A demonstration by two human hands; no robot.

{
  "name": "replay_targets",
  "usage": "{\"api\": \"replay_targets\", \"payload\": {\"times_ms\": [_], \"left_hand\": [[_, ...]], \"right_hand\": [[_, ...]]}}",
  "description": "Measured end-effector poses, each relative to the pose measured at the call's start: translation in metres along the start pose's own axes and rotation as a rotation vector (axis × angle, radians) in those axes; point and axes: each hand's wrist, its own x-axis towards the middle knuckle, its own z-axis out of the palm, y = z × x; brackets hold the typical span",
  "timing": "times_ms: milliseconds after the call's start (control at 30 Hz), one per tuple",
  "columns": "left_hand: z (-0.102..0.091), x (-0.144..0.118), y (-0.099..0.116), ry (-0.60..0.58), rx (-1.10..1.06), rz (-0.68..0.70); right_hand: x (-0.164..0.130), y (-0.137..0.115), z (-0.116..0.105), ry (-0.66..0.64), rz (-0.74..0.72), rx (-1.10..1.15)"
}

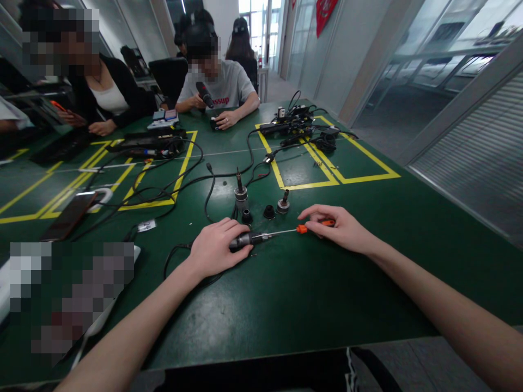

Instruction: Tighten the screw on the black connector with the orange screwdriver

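Note:
Near the middle of the green table (327,294), my left hand (216,247) is wrapped over a dark corded tool body (245,239) lying on its side. My right hand (339,228) grips an orange-handled screwdriver (302,229) with its fingers closed around the handle. The screwdriver's thin shaft points left and its tip meets the right end of the tool body; the exact contact is too small to make out. Just beyond stand a metal motor part with a shaft (241,193), a smaller metal part (283,203) and a black cone-shaped cap (268,212).
Black cables run across the table to a pile of dark tools and plugs (294,122) inside yellow tape outlines. A phone (73,215) lies at the left. Across the table, a person (220,87) holds a dark tool; another person (110,92) sits at the far left.

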Motion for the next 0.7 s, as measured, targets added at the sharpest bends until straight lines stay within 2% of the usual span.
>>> {"api": "replay_targets", "payload": {"times_ms": [167, 333, 567, 700], "left_hand": [[-0.0005, 0.0000, 0.0002, -0.001, -0.003, 0.003], [-0.0003, -0.0003, 0.0001, -0.002, -0.005, 0.000], [-0.0009, 0.0004, 0.0007, -0.013, -0.003, -0.003], [-0.0016, -0.0001, 0.0006, -0.015, -0.001, 0.000]], "right_hand": [[0.0006, -0.0020, -0.0005, 0.011, -0.033, 0.001], [-0.0005, -0.0003, 0.0009, -0.038, 0.056, 0.026], [0.0006, -0.0047, -0.0009, 0.040, -0.033, 0.039], [0.0002, -0.0036, 0.0002, 0.016, 0.002, 0.044]]}}
